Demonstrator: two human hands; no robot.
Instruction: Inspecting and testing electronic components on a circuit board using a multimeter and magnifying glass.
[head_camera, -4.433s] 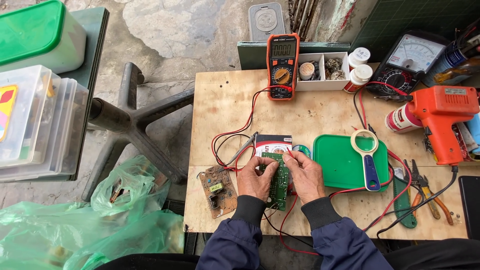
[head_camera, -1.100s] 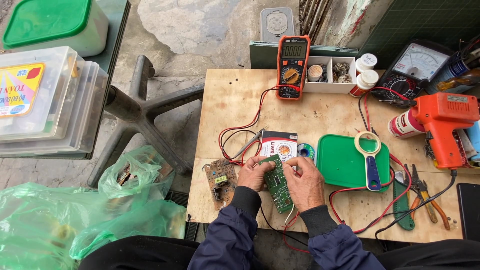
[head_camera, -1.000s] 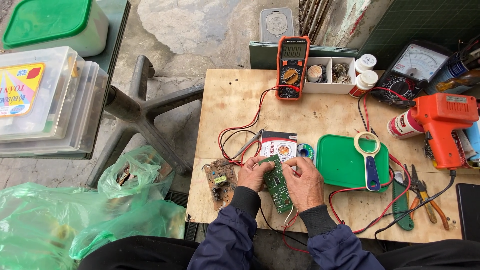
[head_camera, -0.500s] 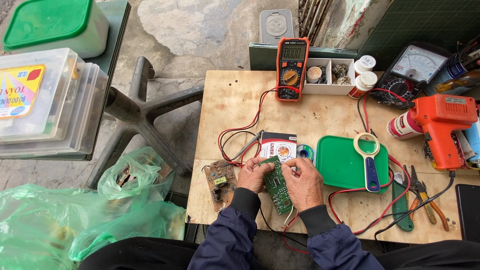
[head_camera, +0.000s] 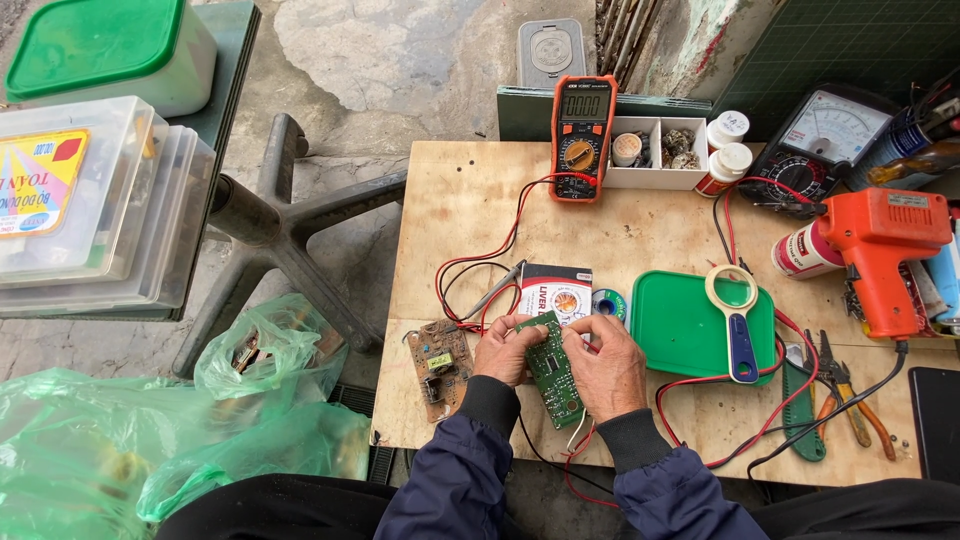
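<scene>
Both hands, left (head_camera: 505, 350) and right (head_camera: 612, 368), grip the green board (head_camera: 553, 368); better hold it by edges, steady over the bench (head_camera: 480, 210)

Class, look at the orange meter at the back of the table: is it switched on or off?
On: the orange meter shows digits on its lit screen.

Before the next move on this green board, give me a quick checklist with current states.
1. Green circuit board gripped by both the left hand and right hand: ok.
2. Orange multimeter within reach on the table: ok.
3. Multimeter display reading: cannot tell.
4. Probe in hand: not ok, it lies on the table.
5. Red leads away from the board: not ok, they run close under the hands.
6. Brown circuit board set apart: ok.
</scene>
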